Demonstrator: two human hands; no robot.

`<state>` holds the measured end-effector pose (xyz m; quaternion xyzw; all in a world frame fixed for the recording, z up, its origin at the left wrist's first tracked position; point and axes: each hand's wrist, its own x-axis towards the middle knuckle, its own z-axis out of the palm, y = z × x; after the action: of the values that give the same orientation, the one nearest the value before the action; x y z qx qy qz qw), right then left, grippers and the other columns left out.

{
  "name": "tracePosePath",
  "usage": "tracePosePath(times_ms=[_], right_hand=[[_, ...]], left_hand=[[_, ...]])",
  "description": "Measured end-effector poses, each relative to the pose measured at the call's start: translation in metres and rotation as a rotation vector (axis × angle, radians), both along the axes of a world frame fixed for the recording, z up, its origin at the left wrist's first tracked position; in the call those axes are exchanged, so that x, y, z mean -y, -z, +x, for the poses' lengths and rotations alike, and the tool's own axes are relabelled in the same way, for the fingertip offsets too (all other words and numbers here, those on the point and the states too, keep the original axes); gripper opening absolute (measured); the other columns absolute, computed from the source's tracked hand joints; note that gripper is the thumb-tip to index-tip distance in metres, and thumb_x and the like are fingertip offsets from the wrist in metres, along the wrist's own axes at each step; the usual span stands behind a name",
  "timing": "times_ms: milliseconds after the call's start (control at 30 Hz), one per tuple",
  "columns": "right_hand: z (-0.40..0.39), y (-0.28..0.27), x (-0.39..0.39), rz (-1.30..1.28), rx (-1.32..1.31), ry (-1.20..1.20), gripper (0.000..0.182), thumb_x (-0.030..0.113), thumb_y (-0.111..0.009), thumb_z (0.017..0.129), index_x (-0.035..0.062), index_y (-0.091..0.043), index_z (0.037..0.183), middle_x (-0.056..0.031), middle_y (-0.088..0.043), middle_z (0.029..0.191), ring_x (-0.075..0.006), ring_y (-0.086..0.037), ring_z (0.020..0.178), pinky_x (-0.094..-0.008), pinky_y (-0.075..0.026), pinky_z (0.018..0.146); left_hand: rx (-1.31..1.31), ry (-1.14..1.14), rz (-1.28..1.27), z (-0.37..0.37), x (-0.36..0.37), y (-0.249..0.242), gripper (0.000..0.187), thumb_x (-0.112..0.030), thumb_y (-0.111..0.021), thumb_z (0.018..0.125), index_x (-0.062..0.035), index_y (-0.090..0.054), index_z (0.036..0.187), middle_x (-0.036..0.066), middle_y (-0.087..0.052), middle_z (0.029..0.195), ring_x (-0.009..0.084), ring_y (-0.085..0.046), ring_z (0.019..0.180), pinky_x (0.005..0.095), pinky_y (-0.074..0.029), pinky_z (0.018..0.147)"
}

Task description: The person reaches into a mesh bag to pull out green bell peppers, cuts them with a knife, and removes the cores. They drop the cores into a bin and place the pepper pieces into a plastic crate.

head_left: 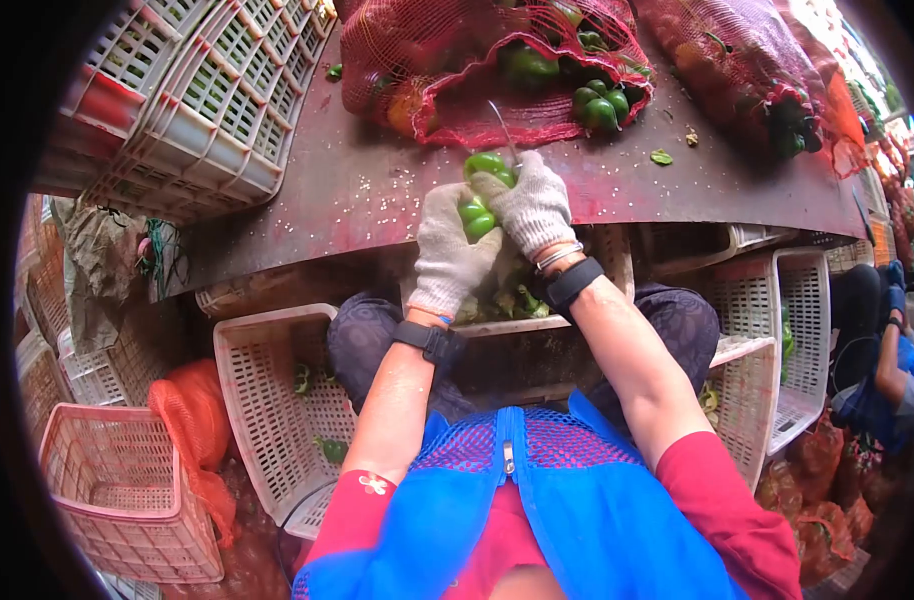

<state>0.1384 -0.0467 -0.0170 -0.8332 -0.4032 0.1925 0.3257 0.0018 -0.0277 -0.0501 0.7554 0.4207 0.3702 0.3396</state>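
My left hand (447, 250), in a white knit glove, grips a green bell pepper (480, 217) over the edge of the dark red table (377, 190). In its own glove, my right hand (530, 205) holds a thin knife (504, 130) whose blade points up and away, its tip near the top of the pepper. Both hands touch each other around the pepper. Behind them an open red mesh sack (457, 95) spills more green peppers (599, 105) onto the table.
White plastic crates (267, 400) stand at my left knee and at my right (777, 350); a pink crate (127, 500) and orange netting (192, 420) lie lower left. Stacked crates (197, 90) sit at the table's far left. Another seated person (882, 360) is at the right edge.
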Motion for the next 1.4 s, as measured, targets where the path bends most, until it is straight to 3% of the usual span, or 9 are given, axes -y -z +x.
tracePosePath(times_ms=[100, 367, 467, 600, 867, 1000, 1133, 1267, 1400], right_hand=[[0.008, -0.004, -0.029, -0.123, 0.006, 0.020, 0.057, 0.042, -0.076, 0.070, -0.0009, -0.062, 0.104, -0.0250, -0.067, 0.096, -0.0400, -0.064, 0.095, -0.0433, -0.051, 0.081], [0.014, 0.019, 0.010, 0.201, -0.618, 0.041, 0.043, 0.025, -0.085, 0.065, 0.0001, -0.066, 0.094, -0.0104, -0.069, 0.082, -0.0170, -0.065, 0.073, -0.0316, -0.052, 0.068], [-0.012, 0.018, 0.034, 0.312, -0.484, 0.005, 0.038, 0.021, -0.084, 0.068, 0.0001, -0.066, 0.095, -0.0067, -0.068, 0.081, -0.0131, -0.063, 0.072, -0.0285, -0.051, 0.065], [-0.004, 0.034, 0.034, 0.658, -1.432, 0.486, 0.027, 0.014, -0.075, 0.079, 0.0041, -0.063, 0.102, -0.0061, -0.067, 0.088, -0.0143, -0.062, 0.070, -0.0277, -0.047, 0.054], [-0.045, -0.048, 0.024, 0.638, -1.251, 0.051, 0.023, 0.019, -0.078, 0.077, 0.0087, -0.064, 0.092, -0.0019, -0.064, 0.074, -0.0101, -0.054, 0.051, -0.0239, -0.041, 0.041], [-0.037, -0.047, 0.030, 0.543, -1.129, 0.169, 0.023, 0.023, -0.079, 0.077, 0.0097, -0.064, 0.088, -0.0017, -0.063, 0.072, -0.0086, -0.053, 0.049, -0.0233, -0.039, 0.040], [0.000, -0.023, 0.017, 0.413, -0.834, 0.214, 0.032, 0.026, -0.081, 0.075, 0.0079, -0.061, 0.091, -0.0024, -0.063, 0.070, -0.0103, -0.056, 0.052, -0.0252, -0.044, 0.045], [0.012, -0.016, 0.009, 0.338, -0.045, 0.183, 0.043, 0.025, -0.085, 0.071, 0.0011, -0.060, 0.098, -0.0044, -0.068, 0.086, -0.0116, -0.061, 0.068, -0.0288, -0.051, 0.062], [-0.041, -0.022, 0.046, 0.374, -0.622, 0.009, 0.026, 0.020, -0.079, 0.078, 0.0039, -0.065, 0.094, -0.0005, -0.064, 0.075, -0.0059, -0.055, 0.060, -0.0231, -0.045, 0.055]], left_hand=[[0.023, -0.002, -0.028, -0.006, 0.000, 0.009, 0.061, -0.013, -0.082, 0.065, -0.0042, -0.048, 0.114, 0.012, -0.057, 0.105, 0.0231, -0.059, 0.097, 0.0351, -0.049, 0.088], [0.193, 0.056, -0.386, -0.016, 0.006, 0.001, 0.059, -0.009, -0.078, 0.071, -0.0095, -0.044, 0.119, 0.009, -0.056, 0.107, 0.0202, -0.058, 0.096, 0.0356, -0.052, 0.081], [0.853, -0.010, -0.890, -0.016, 0.014, -0.012, 0.047, -0.005, -0.070, 0.078, -0.0122, -0.045, 0.118, 0.010, -0.057, 0.107, 0.0250, -0.060, 0.094, 0.0410, -0.055, 0.076], [1.255, 0.113, -0.924, -0.035, 0.008, 0.000, 0.038, 0.001, -0.058, 0.079, -0.0142, -0.051, 0.113, 0.014, -0.058, 0.110, 0.0320, -0.059, 0.102, 0.0466, -0.055, 0.077], [1.333, 0.218, -0.893, -0.063, 0.003, -0.005, 0.035, -0.006, -0.057, 0.082, -0.0152, -0.053, 0.116, 0.014, -0.060, 0.115, 0.0323, -0.057, 0.109, 0.0489, -0.052, 0.086], [1.410, 0.253, -0.951, -0.078, -0.002, -0.017, 0.037, -0.014, -0.061, 0.082, -0.0125, -0.055, 0.118, 0.019, -0.059, 0.120, 0.0357, -0.057, 0.112, 0.0490, -0.054, 0.083], [1.438, 0.363, -0.917, -0.076, 0.004, -0.023, 0.039, -0.007, -0.060, 0.077, -0.0103, -0.052, 0.115, 0.020, -0.059, 0.114, 0.0351, -0.059, 0.107, 0.0434, -0.053, 0.085], [1.269, 0.341, -0.695, -0.065, 0.000, -0.016, 0.042, -0.007, -0.062, 0.077, -0.0090, -0.053, 0.118, 0.019, -0.060, 0.115, 0.0343, -0.059, 0.108, 0.0457, -0.053, 0.090], [1.021, 0.282, -0.512, -0.051, 0.004, -0.005, 0.042, -0.005, -0.062, 0.077, -0.0084, -0.051, 0.118, 0.015, -0.060, 0.114, 0.0265, -0.059, 0.104, 0.0366, -0.051, 0.090]])
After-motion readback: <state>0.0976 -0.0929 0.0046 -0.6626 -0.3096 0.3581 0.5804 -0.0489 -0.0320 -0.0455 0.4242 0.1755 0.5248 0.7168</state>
